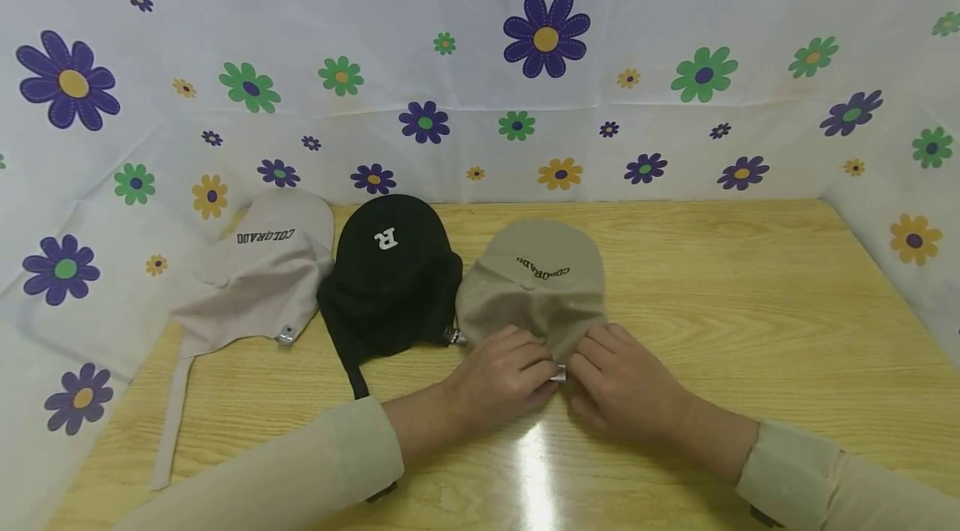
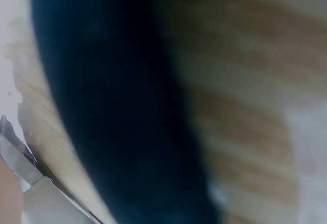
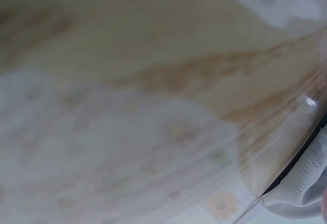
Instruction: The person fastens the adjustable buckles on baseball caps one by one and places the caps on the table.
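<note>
A tan baseball cap [image 1: 536, 264] with dark "COLORADO" lettering lies on the wooden table, its back edge toward me. My left hand [image 1: 506, 368] grips that back edge beside a small metal buckle [image 1: 558, 373]. From the other side my right hand [image 1: 626, 381] pinches the same edge, fingers curled close to the buckle. Most of the strap is hidden by the hands. In the left wrist view, cap fabric [image 2: 51, 203] shows at the lower left, with a sliver of finger. The right wrist view catches folded fabric [image 3: 301, 178] of the cap at its right edge.
To the left lie a black cap [image 1: 397, 264] with a white "R" and a pale pinkish cap [image 1: 262, 273], its long strap [image 1: 172, 423] hanging toward me. A white flower-patterned cloth [image 1: 472, 81] stands behind the wooden table [image 1: 720, 289].
</note>
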Demonstrator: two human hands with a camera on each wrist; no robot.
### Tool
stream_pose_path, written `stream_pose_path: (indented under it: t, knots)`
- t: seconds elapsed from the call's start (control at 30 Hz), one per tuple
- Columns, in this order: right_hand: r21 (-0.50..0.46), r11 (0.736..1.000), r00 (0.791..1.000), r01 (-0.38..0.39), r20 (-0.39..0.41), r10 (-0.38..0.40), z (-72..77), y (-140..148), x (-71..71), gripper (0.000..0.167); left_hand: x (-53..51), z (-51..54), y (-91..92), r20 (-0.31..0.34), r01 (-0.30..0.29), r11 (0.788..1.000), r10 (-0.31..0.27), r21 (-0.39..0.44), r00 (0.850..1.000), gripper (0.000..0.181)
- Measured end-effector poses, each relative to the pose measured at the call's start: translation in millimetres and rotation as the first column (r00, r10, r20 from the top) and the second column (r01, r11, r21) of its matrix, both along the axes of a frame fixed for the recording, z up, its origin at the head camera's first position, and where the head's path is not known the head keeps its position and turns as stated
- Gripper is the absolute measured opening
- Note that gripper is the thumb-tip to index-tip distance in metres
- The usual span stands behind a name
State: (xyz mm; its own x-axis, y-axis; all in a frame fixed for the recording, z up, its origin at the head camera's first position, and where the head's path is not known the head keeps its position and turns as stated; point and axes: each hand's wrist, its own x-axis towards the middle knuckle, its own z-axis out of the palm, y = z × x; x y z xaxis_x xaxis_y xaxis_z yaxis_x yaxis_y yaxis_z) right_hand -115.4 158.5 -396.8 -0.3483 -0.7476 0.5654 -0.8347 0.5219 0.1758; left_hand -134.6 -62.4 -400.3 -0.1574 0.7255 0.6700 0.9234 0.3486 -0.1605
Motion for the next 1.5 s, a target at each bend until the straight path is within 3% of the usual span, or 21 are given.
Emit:
stream_pose_path:
  t: [1.07, 1.5]
  knots:
    - [0.024, 0.998, 0.998, 0.065, 0.023, -0.066, 1.5, 1.3, 2.7, 0.019, 0.6, 2.4, 0.6, -0.005, 0.002, 1.000, -0.002, 0.008, 1.000, 0.008]
    - [0.014, 1.000, 1.000, 0.028, 0.001, -0.028, -1.6, -0.6, 2.1, 0.025, 0.2, 1.8, 0.8, -0.018, -0.004, 1.000, 0.005, 0.013, 1.000, 0.010]
